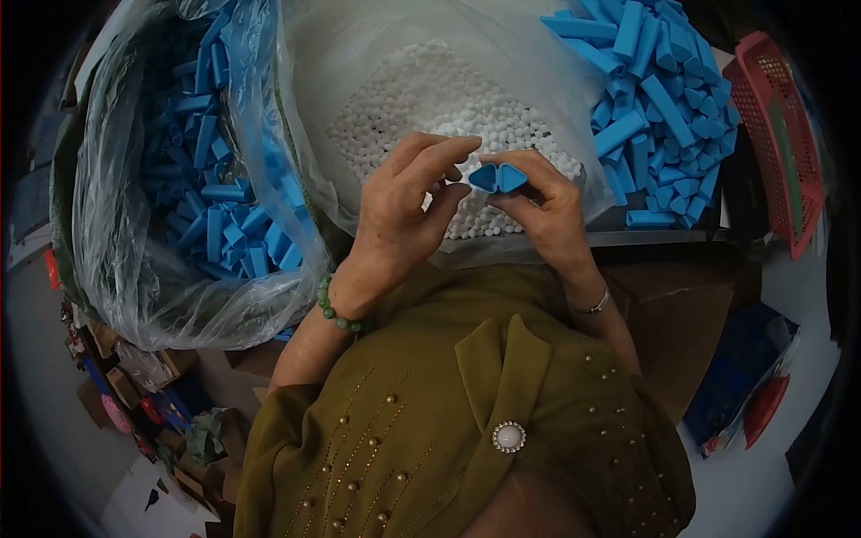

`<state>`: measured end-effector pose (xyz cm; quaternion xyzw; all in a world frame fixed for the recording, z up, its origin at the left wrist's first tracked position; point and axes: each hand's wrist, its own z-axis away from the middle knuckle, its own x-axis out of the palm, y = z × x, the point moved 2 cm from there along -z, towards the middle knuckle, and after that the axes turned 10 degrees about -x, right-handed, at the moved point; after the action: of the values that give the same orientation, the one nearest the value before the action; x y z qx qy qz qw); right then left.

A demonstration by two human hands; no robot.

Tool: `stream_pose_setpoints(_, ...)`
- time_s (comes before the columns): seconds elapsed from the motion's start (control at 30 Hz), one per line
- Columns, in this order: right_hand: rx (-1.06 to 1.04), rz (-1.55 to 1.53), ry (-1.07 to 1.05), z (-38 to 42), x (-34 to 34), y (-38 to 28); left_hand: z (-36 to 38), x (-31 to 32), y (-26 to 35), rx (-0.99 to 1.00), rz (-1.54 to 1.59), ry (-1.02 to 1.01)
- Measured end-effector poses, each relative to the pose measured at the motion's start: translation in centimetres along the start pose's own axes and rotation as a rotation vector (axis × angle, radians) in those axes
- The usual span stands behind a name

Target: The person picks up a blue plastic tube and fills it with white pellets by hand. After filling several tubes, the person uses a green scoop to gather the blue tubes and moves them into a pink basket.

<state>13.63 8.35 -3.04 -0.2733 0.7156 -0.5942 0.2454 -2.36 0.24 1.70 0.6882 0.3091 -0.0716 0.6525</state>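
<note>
My right hand (pixel 547 202) pinches a blue triangular case (pixel 511 178) between thumb and fingers. Its end faces me, showing two triangular openings side by side. Close at its left side is my left hand (pixel 414 184), index finger stretched over the top and the other fingers curled toward the thumb. I cannot tell what, if anything, sits between those fingertips. Both hands are above small white balls (pixel 404 99) heaped in a clear plastic bag (pixel 314 54).
On the left, a plastic-lined sack (pixel 99 260) holds many blue triangular pieces (pixel 202 193). More blue triangular pieces (pixel 668 108) are piled at the right, beside a pink perforated basket (pixel 762 99). Below the table edge stands a cardboard box (pixel 673 341).
</note>
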Motion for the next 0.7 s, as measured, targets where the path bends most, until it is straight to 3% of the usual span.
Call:
stream_pose_setpoints(0.2,-0.007,-0.147,-0.005,0.4,-0.2,-0.6,0.1,-0.1,-0.8,-0.108,0.064,-0.048)
stream_pose_setpoints(0.43,0.04,-0.037,0.013,0.2,-0.1,-0.8,0.2,-0.1,-1.0,-0.111,0.065,-0.051)
stream_pose_setpoints(0.5,0.02,0.123,-0.028,0.2,-0.3,-0.8,0.2,-0.1,-0.4,-0.002,0.032,-0.035)
stream_pose_setpoints(0.63,-0.007,0.101,-0.049,0.3,0.0,-0.4,0.2,-0.1,1.4,0.081,-0.096,-0.072)
stream_pose_setpoints(0.7,-0.057,0.151,-0.071,0.3,0.2,-0.5,0.1,-0.1,1.9,0.214,-0.121,-0.049)
